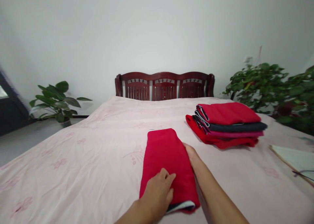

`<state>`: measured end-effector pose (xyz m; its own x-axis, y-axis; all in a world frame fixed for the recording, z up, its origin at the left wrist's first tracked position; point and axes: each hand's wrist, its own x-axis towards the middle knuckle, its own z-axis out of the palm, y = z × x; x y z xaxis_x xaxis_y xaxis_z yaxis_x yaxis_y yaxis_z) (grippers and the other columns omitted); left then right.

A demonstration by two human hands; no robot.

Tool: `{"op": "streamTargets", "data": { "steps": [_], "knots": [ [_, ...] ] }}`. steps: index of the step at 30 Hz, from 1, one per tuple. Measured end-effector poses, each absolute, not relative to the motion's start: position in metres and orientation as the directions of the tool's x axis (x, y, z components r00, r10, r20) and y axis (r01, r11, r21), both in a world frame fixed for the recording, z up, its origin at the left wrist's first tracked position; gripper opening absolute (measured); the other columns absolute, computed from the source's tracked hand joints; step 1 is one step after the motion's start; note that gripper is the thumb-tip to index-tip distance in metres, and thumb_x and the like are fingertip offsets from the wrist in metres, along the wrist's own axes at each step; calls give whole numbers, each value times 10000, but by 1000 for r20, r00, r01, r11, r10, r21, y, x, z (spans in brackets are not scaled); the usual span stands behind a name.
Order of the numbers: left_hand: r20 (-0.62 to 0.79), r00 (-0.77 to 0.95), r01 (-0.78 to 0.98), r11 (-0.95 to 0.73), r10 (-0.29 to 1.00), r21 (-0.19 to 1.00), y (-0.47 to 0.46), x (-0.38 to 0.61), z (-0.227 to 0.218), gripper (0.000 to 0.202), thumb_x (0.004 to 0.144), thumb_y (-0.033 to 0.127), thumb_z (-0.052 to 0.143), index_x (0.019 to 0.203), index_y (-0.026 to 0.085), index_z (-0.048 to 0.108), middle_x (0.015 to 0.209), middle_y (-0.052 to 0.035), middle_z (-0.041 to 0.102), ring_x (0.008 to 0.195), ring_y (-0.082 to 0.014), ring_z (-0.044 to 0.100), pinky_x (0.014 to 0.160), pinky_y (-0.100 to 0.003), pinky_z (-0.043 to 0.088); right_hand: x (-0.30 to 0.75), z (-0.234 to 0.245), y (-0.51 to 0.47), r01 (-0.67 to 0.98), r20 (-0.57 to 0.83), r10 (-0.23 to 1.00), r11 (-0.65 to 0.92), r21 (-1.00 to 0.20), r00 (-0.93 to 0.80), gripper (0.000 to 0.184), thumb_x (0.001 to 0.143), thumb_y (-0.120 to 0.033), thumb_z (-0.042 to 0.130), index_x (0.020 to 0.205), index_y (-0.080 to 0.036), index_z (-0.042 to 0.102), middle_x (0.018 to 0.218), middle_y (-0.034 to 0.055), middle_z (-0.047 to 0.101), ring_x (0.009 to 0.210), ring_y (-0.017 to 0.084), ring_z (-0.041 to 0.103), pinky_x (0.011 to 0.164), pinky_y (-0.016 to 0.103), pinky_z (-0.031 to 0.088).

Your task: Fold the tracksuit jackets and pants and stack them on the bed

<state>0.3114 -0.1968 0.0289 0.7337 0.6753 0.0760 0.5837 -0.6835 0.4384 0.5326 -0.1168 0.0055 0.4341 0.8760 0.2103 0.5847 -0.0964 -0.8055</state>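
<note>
A folded red garment (166,155) lies on the pink bedsheet (85,165) in front of me. My left hand (158,193) rests flat on its near left part, fingers stretched out. My right hand (192,155) is pressed against the garment's right edge, its fingertips tucked under the cloth and hidden. A stack of folded clothes (227,124), red and dark, sits further back to the right.
A dark wooden headboard (164,85) stands at the far end of the bed. Potted plants stand left (55,101) and right (272,86). A pale flat item (294,160) lies at the right edge of the bed.
</note>
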Motion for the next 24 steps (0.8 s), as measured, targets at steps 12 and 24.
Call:
{"op": "streamTargets", "data": {
  "steps": [12,24],
  "knots": [
    [319,786,528,-844,529,97,-203,302,-35,476,905,320,534,1379,345,506,1295,-80,616,1016,-288,563,880,-462,459,465,36,-93,909,314,907,355,-219,-279,547,1005,-464,273,1515,-281,352,1607,-4,279,1496,187,160,1218,413,81],
    [401,369,435,-537,838,722,-177,260,-50,645,824,268,610,1448,250,449,1458,-141,491,1362,-310,431,1119,-517,359,494,-5,-49,971,172,984,87,-223,-48,600,1011,-428,192,1513,-139,350,1557,114,375,1445,250,300,1195,429,138]
  ]
}}
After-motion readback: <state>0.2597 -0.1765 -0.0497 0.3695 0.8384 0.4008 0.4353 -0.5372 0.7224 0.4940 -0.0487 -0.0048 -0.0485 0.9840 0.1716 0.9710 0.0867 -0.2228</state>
